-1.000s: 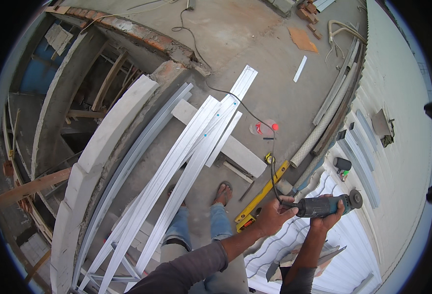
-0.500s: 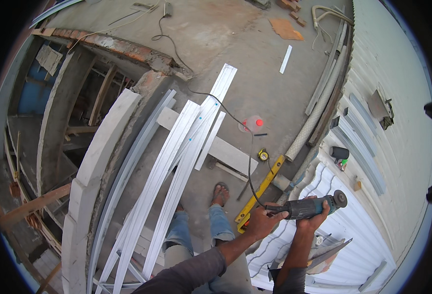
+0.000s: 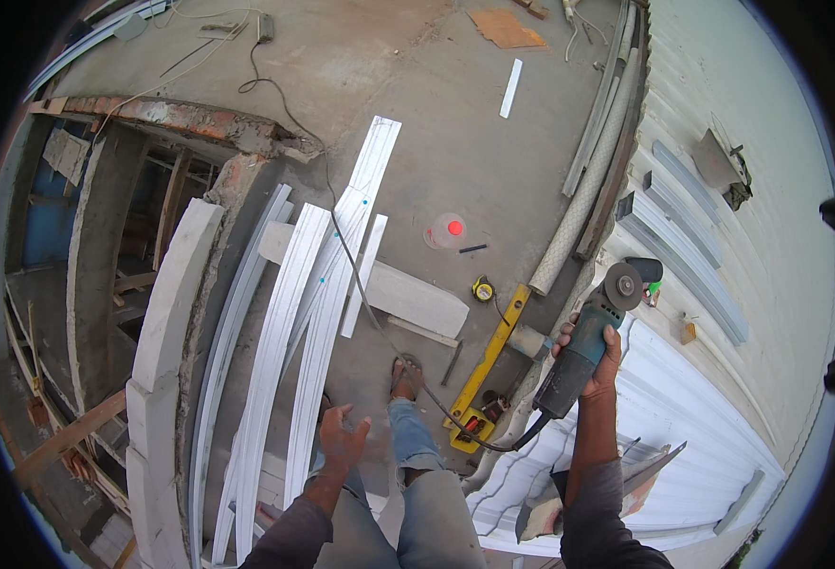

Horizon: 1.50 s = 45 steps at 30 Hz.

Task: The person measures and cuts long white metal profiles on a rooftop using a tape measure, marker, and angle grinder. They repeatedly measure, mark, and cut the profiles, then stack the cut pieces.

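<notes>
My right hand (image 3: 596, 353) grips the body of a teal and black angle grinder (image 3: 588, 337), raised with its disc (image 3: 623, 286) pointing up toward the white corrugated wall (image 3: 721, 408). A black cable (image 3: 370, 313) runs from the grinder down across the floor. My left hand (image 3: 343, 438) hangs open and empty above long white curved profile strips (image 3: 318, 313) lying on the concrete floor. My leg in jeans and a sandalled foot (image 3: 405, 375) stand between the two hands.
A yellow spirit level (image 3: 490, 356), a tape measure (image 3: 481, 288) and a clear lid with a red dot (image 3: 447, 230) lie on the concrete. A curved white beam (image 3: 166, 332) edges a drop to a lower level at left. Pipes (image 3: 583, 194) lie along the wall.
My left hand has let go of the grinder and dropped away to the left, open. My right hand alone now holds the grinder, lifted with its disc turned upward.
</notes>
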### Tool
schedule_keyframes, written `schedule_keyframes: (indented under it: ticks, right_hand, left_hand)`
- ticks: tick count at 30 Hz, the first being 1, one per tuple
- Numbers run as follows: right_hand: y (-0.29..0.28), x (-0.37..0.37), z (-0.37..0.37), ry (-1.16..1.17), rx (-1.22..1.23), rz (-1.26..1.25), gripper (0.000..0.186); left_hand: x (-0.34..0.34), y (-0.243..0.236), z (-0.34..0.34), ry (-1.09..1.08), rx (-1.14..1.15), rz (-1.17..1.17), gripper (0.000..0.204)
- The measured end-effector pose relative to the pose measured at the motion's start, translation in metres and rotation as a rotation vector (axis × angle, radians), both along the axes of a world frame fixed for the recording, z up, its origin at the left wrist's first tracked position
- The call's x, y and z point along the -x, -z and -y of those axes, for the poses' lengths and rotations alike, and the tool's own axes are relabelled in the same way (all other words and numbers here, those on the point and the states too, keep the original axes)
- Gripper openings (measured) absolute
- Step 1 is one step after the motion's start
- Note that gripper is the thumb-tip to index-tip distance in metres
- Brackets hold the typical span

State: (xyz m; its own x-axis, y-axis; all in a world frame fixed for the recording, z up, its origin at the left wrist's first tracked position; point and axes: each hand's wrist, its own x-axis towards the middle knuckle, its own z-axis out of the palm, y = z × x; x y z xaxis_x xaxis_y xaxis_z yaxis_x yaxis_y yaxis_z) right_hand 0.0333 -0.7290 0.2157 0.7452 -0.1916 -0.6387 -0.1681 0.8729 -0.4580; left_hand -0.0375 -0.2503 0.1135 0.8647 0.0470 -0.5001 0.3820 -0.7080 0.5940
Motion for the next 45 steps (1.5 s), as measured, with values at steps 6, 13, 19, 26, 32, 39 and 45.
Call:
schedule_keyframes:
  ticks: [6, 13, 19, 26, 32, 39, 45]
  right_hand:
    - [0.099, -0.018, 0.013, -0.23, 0.257, -0.169, 0.057]
    - [0.304, -0.038, 0.031, -0.411, 0.502, -0.452, 0.049]
    - [0.422, -0.07, 0.078, -0.441, 0.778, -0.523, 0.055]
    - [0.483, -0.09, 0.104, -0.406, 0.937, -0.525, 0.056]
    - [0.488, -0.08, 0.118, -0.435, 0.94, -0.416, 0.055]
    - [0.514, -0.069, 0.119, -0.591, 1.504, -0.443, 0.061]
    - [0.522, -0.059, 0.109, -0.503, 1.759, -0.49, 0.063]
  left_hand:
    - [-0.023, 0.059, -0.148, 0.06, -0.613, 0.251, 0.104]
    - [-0.04, 0.128, -0.229, 0.154, -0.448, -0.003, 0.115]
    - [-0.044, 0.134, -0.234, 0.085, -0.425, -0.11, 0.091]
    - [-0.057, 0.129, -0.241, 0.133, -0.513, -0.301, 0.098]
    - [-0.083, 0.121, -0.266, 0.079, -0.318, -0.565, 0.108]
    - [-0.096, 0.121, -0.291, 0.067, -0.113, -0.653, 0.117]
    - [-0.08, 0.147, -0.328, 0.085, -0.044, -0.494, 0.104]
